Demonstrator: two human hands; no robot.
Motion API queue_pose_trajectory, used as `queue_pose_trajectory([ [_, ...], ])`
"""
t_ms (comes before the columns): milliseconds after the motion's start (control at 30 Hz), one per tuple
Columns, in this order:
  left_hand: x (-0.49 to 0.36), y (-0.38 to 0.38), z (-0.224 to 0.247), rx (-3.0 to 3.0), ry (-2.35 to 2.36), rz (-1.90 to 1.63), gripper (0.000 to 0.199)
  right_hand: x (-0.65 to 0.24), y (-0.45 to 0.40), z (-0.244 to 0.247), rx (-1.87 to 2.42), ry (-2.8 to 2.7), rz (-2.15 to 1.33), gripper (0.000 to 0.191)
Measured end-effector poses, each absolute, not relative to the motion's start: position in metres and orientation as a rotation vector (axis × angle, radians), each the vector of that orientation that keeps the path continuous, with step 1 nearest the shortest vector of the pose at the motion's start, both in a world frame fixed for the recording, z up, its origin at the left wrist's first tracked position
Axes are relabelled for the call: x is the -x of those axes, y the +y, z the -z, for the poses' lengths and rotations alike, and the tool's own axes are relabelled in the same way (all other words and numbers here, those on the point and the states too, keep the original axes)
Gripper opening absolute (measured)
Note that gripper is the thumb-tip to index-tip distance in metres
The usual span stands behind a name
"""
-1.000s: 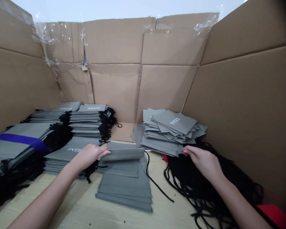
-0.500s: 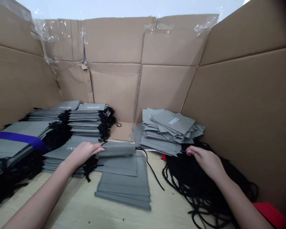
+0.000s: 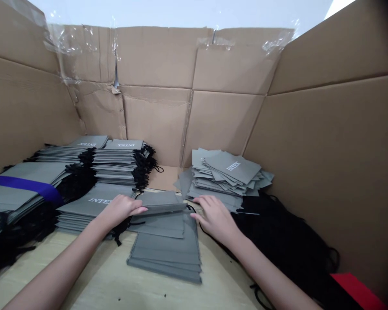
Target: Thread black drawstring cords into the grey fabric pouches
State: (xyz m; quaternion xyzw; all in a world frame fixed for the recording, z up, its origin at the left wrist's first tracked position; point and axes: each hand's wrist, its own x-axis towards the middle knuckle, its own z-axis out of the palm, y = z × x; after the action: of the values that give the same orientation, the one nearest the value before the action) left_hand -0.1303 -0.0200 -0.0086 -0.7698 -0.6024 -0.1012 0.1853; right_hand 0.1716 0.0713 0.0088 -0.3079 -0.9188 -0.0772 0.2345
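My left hand (image 3: 124, 211) pinches the left end of a grey fabric pouch (image 3: 164, 208), held edge-on above other grey pouches. A black cord (image 3: 191, 207) comes out at the pouch's right end. Right beside that end is my right hand (image 3: 215, 217), with thumb and fingers apart and nothing visible between them. Under the held pouch, a fanned stack of grey pouches (image 3: 166, 258) lies on the table. A thin, needle-like rod (image 3: 248, 213) rests by the black cord pile (image 3: 278, 241) to the right.
Stacked pouches with black cords (image 3: 116, 168) stand at the left, one bundle under a purple band (image 3: 26, 185). A loose heap of printed grey pouches (image 3: 226, 172) sits at the back right. Cardboard walls (image 3: 155, 116) enclose the table. Something red (image 3: 358, 288) lies at the lower right.
My right hand has moved left from the cord pile to the pouch's end, letting go of the thin rod. The left hand keeps the pouch, now tilted flatter.
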Motion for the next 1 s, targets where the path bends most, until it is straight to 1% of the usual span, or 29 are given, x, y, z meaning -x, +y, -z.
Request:
queue_pose_trajectory([
  [33,0.13,-0.02,0.009,2.176,-1.689,0.295,0.056,-0.161,0.074,-0.004,0.839,-2.546,0.159,0.027],
  [100,0.129,-0.019,0.01,2.19,-1.672,0.324,0.057,-0.146,0.082,0.007,0.887,-2.566,0.078,0.017],
  [133,0.129,-0.018,0.011,2.192,-1.67,0.338,0.057,-0.143,0.086,0.012,0.915,-2.567,0.032,0.016],
  [333,0.131,-0.016,0.012,2.182,-1.701,0.333,0.061,-0.143,0.093,0.023,1.08,-2.431,-0.275,0.025],
  [400,0.131,-0.017,0.012,2.202,-1.671,0.327,0.06,-0.143,0.09,0.023,1.133,-2.347,-0.289,0.027],
  [567,0.127,-0.02,0.008,2.231,-1.584,0.227,0.057,-0.143,0.09,0.023,1.204,-2.214,-0.32,0.024],
  [700,0.128,-0.019,0.006,2.215,-1.571,0.149,0.057,-0.146,0.101,0.021,1.163,-2.123,-0.429,0.022],
  [767,0.131,-0.019,0.005,2.205,-1.561,0.18,0.056,-0.15,0.111,0.02,1.15,-2.057,-0.505,0.025],
  [900,0.133,-0.025,-0.001,2.174,-1.569,0.268,0.051,-0.166,0.125,0.016,1.149,-1.944,-0.606,0.032],
  [933,0.131,-0.027,-0.003,2.169,-1.567,0.253,0.047,-0.171,0.124,0.014,1.143,-1.945,-0.61,0.032],
  [1000,0.123,-0.031,-0.005,2.147,-1.552,0.225,0.031,-0.183,0.116,0.007,1.141,-1.984,-0.569,0.03],
])
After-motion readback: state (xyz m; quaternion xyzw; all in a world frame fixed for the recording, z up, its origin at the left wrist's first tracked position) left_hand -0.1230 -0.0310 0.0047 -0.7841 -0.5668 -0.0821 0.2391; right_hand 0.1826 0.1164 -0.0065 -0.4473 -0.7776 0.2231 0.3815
